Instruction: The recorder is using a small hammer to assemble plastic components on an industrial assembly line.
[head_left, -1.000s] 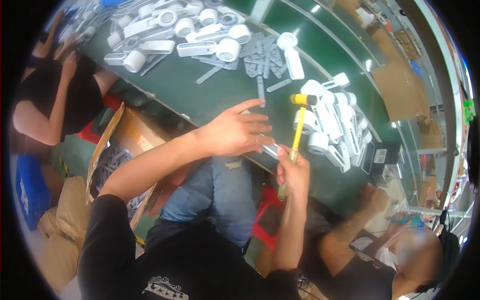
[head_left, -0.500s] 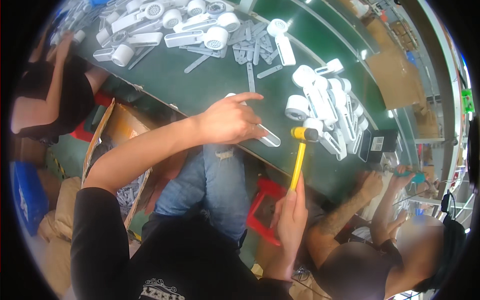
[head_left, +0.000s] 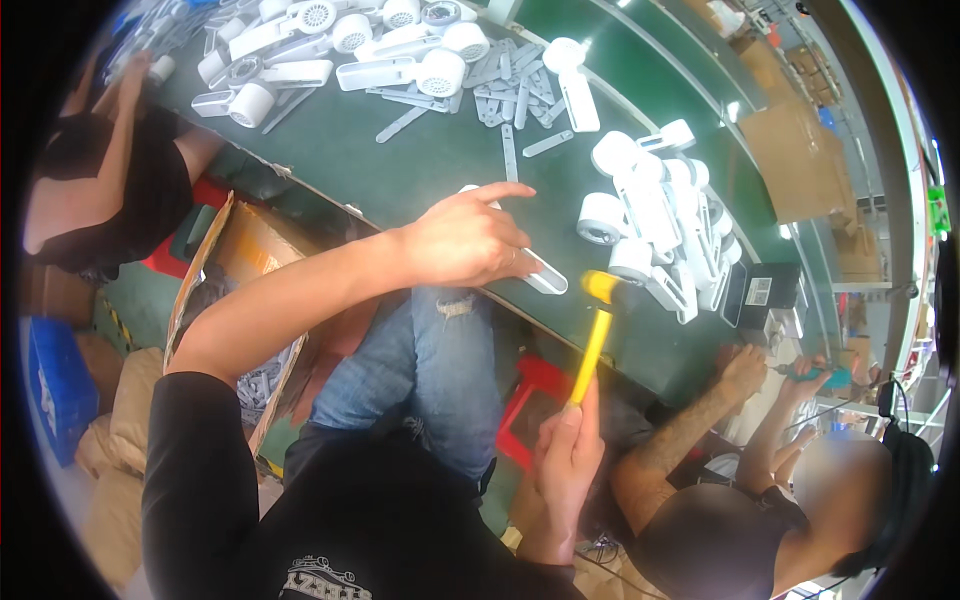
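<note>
Yellow hammer (head_left: 594, 350) fills the right hand (head_left: 570, 448), while the left hand (head_left: 470, 238) holds a white part (head_left: 548, 279), seemingly to steady it.

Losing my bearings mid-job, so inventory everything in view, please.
Table: 1, green, ahead
White piece: 1, white, table's near edge
Mallet: 1, yellow, right of it
Round-headed units: many, mostly white, table's far left and right
Grey strips: many, grey, table's far middle
Open carton: 1, brown, left
Bin: 1, blue, lower left
Stool: at least 1, red, lower centre
Box: 1, black, table's right end
Tool: 1, teal, far right
Co-workers: at least 2, dark-clothed, left and right
Jeans: 1 pair, blue, lower centre
Left hand: 1, bare, over the white piece
Right hand: 1, bare, around the mallet's handle
</note>
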